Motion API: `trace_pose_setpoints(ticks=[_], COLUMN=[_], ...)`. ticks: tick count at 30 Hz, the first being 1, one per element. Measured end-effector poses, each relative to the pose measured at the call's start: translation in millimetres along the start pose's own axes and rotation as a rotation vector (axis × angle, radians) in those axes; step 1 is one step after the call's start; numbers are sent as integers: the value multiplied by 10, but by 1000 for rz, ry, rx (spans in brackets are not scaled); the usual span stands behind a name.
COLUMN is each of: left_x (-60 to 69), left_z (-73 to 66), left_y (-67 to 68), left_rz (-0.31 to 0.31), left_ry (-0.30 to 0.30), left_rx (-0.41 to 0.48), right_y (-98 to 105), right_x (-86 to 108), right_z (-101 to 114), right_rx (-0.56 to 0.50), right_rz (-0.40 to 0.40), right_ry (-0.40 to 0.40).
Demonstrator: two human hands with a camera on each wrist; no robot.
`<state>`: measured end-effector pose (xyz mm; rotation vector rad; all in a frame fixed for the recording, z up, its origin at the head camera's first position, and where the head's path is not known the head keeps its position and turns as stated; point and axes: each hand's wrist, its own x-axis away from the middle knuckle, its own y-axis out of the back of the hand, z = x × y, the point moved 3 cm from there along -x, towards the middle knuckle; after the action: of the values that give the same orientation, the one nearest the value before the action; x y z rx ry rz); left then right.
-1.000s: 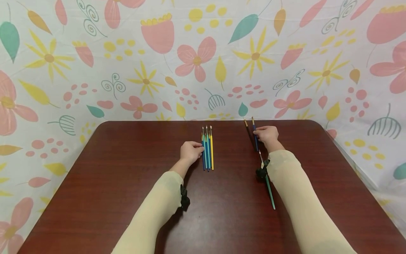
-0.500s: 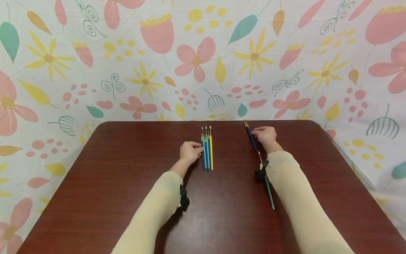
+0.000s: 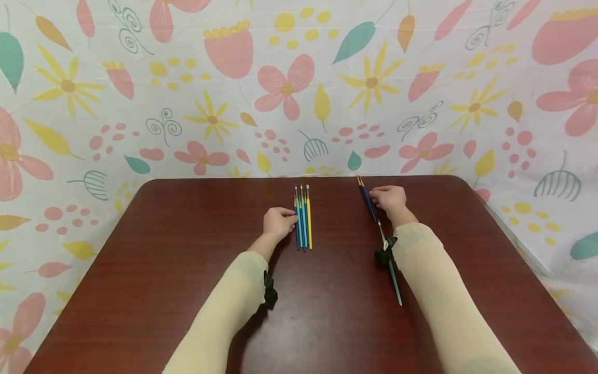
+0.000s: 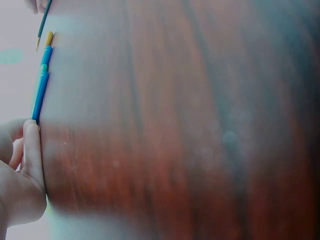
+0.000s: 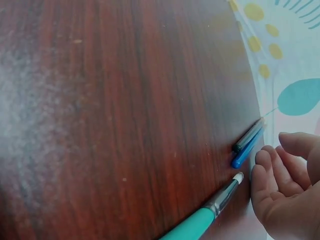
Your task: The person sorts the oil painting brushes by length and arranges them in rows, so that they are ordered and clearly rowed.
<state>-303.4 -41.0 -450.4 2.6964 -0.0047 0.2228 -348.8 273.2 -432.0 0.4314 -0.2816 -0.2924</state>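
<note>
Several paintbrushes point(image 3: 302, 223), blue, light blue and yellow, lie side by side on the table with bristles pointing away. My left hand point(image 3: 278, 223) touches the row's left side with its fingertips; in the left wrist view one finger lies straight against a blue paintbrush point(image 4: 41, 95). To the right, a dark paintbrush point(image 3: 366, 196) and a blue paintbrush point(image 3: 369, 200) lie together, slanting. My right hand point(image 3: 391, 198) is just right of them, its fingers loosely bent and holding nothing in the right wrist view. A green paintbrush point(image 3: 395, 283) lies nearer, partly hidden by the wrist camera.
The dark reddish-brown table point(image 3: 140, 291) has rounded far corners. Behind its far edge hangs a flower-patterned cloth point(image 3: 289, 130). Black wrist cameras are strapped at both sleeves.
The blue paintbrush at my right hand has shifted left against the dark one, and that hand's fingers have come off it. My left hand has stayed by the row.
</note>
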Motion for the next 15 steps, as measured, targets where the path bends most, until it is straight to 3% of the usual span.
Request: trace_pose_setpoints(ticks=[9, 15], left_x=[-15, -11], left_z=[9, 8], left_y=[-13, -9], left_rz=[-3, -1], left_ry=[-1, 0], left_rx=[-5, -5], right_y=[30, 46], right_x=[50, 94], right_z=[-13, -5], right_rx=[-51, -124], right_rz=[17, -16], right_ry=[-29, -29])
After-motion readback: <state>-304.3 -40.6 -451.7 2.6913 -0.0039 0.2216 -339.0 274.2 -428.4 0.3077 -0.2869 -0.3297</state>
